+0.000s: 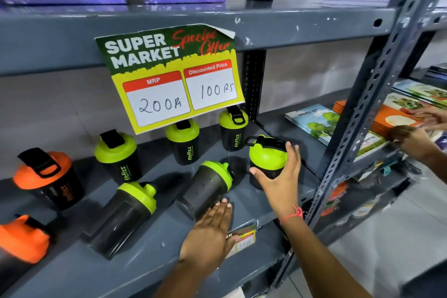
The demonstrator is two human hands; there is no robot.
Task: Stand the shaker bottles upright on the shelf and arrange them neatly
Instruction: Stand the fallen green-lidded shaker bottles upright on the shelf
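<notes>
Fingers (pixel 294 152) of right hand (pixel 278 181) spread wide around upright green-lidded shaker (pixel 264 159) at shelf (pixel 150 256) right end; left hand (pixel 210 232) flat, open, fingertips touching base of toppled shaker (pixel 205 189), long axis tilted, lid pointing up-right toward back.

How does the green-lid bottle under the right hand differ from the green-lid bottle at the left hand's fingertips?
The bottle under the right hand stands upright; the bottle at the left hand lies tipped on its side. The right hand wraps the first one's body, while the left hand, open, only meets the second one's base. The first shows a black carry loop; the second shows none. Both have dark bodies and green lids.
</notes>
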